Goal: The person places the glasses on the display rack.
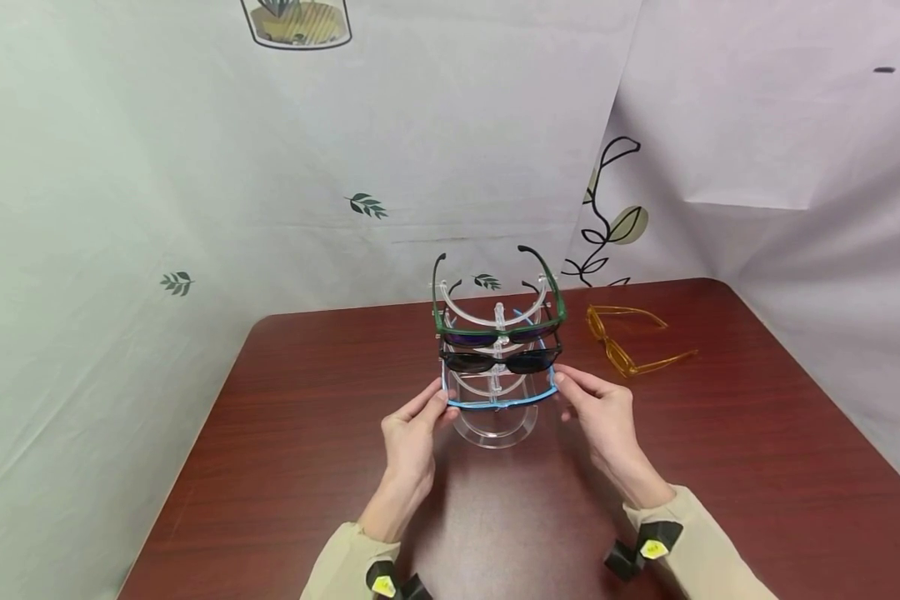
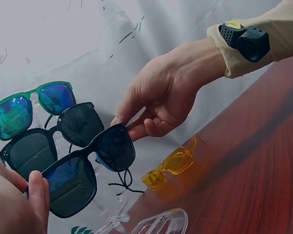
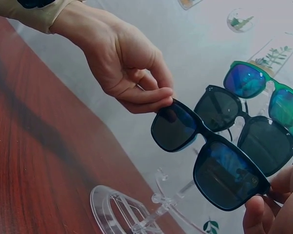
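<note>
Left grip [image 1: 411, 437]: pinching the left end of the blue-framed sunglasses [image 1: 498, 406].
Right grip [image 1: 603, 410]: pinching their opposite end.
Blue-framed sunglasses: in front of the clear stand [image 1: 495, 443], below the black sunglasses [image 1: 528, 361]; whether their temples rest on the stand is hard to tell.
Green-framed sunglasses [image 1: 471, 338]: on the stand above the black pair.
Snag risk: one end pushed ahead of the other could catch a temple and tip the light-looking stand.
Knock risk: too high a lift could jolt the black pair loose.
Yellow glasses [image 1: 617, 357]: on the worktop [image 1: 307, 467], beyond the right grip.
</note>
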Demonstrator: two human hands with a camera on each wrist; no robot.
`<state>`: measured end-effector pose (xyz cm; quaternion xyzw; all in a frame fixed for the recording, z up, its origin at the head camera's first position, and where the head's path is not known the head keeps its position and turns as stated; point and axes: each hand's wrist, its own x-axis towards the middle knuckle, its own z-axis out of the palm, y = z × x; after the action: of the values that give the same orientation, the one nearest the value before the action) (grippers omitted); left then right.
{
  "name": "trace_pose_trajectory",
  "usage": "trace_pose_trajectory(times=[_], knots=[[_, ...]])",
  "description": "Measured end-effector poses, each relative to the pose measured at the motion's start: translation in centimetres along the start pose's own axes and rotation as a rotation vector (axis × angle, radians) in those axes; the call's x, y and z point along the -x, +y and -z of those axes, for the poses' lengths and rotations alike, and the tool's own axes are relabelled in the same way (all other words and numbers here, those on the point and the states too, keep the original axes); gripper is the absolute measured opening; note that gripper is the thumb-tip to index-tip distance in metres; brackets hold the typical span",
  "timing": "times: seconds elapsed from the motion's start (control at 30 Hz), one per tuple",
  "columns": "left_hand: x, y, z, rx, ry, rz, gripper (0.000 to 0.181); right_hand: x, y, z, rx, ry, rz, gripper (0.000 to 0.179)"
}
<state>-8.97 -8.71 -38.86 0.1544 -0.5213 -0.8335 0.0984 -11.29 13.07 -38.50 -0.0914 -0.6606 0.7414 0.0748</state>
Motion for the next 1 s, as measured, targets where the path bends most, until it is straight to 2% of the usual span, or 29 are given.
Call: trace_pose_trajectory(times=[0.67,1.0], knots=[[-1.2,0.4,-0.5,0.021,-0.008,0.009,0.031,-1.3,-0.3,-0.6,-0.012,0.004,0.000,0.032],[-1.8,0.5,-0.5,0.012,-0.006,0.024,0.031,-1.8,-0.3,-0.7,-0.008,0.006,-0.031,0.033]])
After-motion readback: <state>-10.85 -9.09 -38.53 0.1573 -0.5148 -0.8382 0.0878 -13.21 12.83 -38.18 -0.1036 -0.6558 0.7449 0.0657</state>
